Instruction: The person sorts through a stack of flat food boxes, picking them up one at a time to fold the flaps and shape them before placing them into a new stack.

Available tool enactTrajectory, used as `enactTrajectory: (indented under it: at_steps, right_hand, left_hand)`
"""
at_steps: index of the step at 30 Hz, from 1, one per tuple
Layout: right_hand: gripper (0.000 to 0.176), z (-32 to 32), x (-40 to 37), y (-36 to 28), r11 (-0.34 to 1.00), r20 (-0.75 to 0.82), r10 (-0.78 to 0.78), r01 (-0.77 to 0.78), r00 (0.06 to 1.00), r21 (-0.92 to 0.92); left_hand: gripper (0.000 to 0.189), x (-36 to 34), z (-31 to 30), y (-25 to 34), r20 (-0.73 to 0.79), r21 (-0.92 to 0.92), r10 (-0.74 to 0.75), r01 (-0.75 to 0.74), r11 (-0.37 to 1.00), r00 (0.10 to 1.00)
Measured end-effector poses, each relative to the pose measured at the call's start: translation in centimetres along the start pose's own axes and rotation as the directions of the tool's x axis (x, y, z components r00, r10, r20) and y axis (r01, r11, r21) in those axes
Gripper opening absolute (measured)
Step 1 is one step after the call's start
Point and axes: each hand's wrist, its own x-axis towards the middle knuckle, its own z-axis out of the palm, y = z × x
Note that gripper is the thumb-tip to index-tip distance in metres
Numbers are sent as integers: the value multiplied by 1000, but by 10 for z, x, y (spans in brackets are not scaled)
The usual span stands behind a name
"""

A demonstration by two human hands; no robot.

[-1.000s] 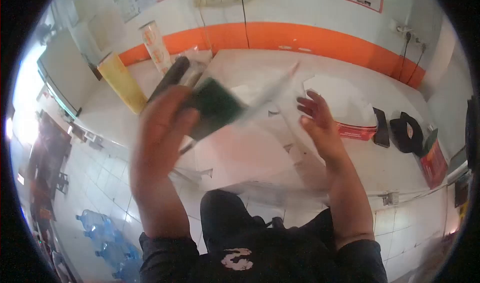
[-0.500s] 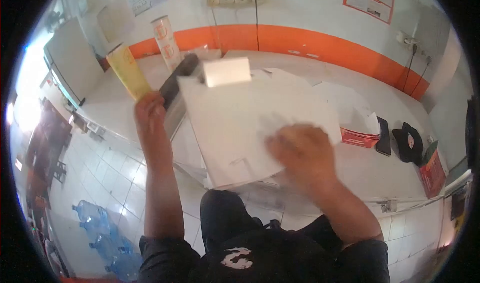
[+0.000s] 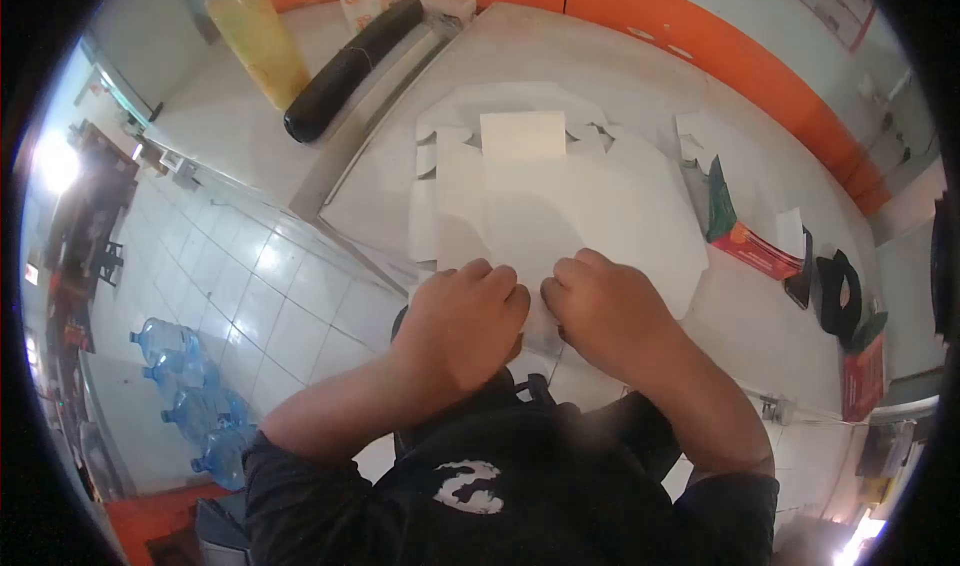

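Note:
A flat white cardboard box blank (image 3: pixel 590 206) with cut flaps lies on the white table in front of me. My left hand (image 3: pixel 462 318) is closed on its near edge, the fingers curled over the board. Close beside it, my right hand (image 3: pixel 612 311) grips the same edge with bent fingers; a narrow gap separates the two fists. A small pale flap (image 3: pixel 523 136) stands out at the far side of the blank. The thumbs are mostly hidden beneath the hands.
On the left part of the table (image 3: pixel 390 176) are a black roll (image 3: pixel 350 71) and a yellow cylinder (image 3: pixel 258 41). To the right sit a red and green carton piece (image 3: pixel 758 251), a phone (image 3: pixel 800 288) and a black cap (image 3: pixel 836 291). Blue water jugs (image 3: pixel 195 406) stand on the floor.
My left hand has come away from beside the yellow cylinder to the blank's near edge. My right hand has moved from the blank's surface to that edge. The view has tilted down.

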Motion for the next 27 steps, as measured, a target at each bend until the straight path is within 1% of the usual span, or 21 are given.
enactTrajectory:
  at_steps: [2,3,5,8,9,10,11,13,15,16,18,19,21,22,23,25,26,27]
  right_hand:
    - [14,-9,10,0,996,82,76,-80,994,43]
    - [16,-13,15,3,998,116,43,-48,992,40]
    - [19,-23,27,12,999,180,-24,17,983,38]
    - [17,-44,49,22,980,368,91,-149,925,132]
    - [19,-46,59,29,976,407,57,-137,912,169]
    - [23,-48,68,39,970,442,22,-127,897,207]
    - [30,-50,76,47,962,474,-12,-120,880,246]
    - [34,-42,94,55,974,517,82,-177,852,138]
    - [37,-36,106,56,975,549,175,-223,817,22]
    - [36,-36,104,52,972,545,205,-235,813,-15]
    - [35,-35,102,47,971,530,226,-231,817,-59]
    - [35,-36,100,45,976,527,202,-214,825,-40]
    - [34,-39,95,48,986,519,88,-147,850,74]
    - [33,-40,88,50,985,483,37,-112,875,128]
    - [33,-40,76,49,982,426,-9,-72,905,174]
    - [27,-32,42,29,995,237,46,-66,970,75]
    - [19,-27,31,14,998,124,47,-51,991,26]
    - [12,-22,21,1,999,16,35,-35,999,-19]
  left_hand:
    - [35,11,-6,-6,94,18,6,-7,1000,996]
    - [32,17,-10,-11,141,28,7,-11,1000,990]
    - [27,30,-17,-24,157,-16,66,-65,998,985]
    - [22,49,-31,-43,184,-123,130,-109,986,974]
    - [21,58,-35,-49,193,-165,148,-117,979,970]
    - [30,74,-31,-61,337,-235,155,-77,969,929]
    - [35,82,-27,-68,363,-241,96,-7,971,927]
    - [46,91,-20,-76,413,-244,-21,132,961,911]
    - [56,92,-27,-66,378,-99,-123,172,980,918]
    - [61,90,-29,-61,356,-27,-172,194,981,918]
    - [65,85,-25,-63,333,-73,-182,217,973,925]
    - [68,81,-25,-65,315,-91,-186,225,970,931]
    - [72,63,-23,-63,180,-271,-36,85,959,983]
    - [75,53,-25,-61,99,-349,36,1,937,994]
    - [75,43,-27,-59,48,-365,18,1,931,999]
    - [77,21,-25,-57,-54,-416,-45,19,909,998]
    - [69,12,-18,-60,-99,-368,-49,10,930,994]
    - [65,7,-10,-62,-135,-328,-42,-5,945,990]
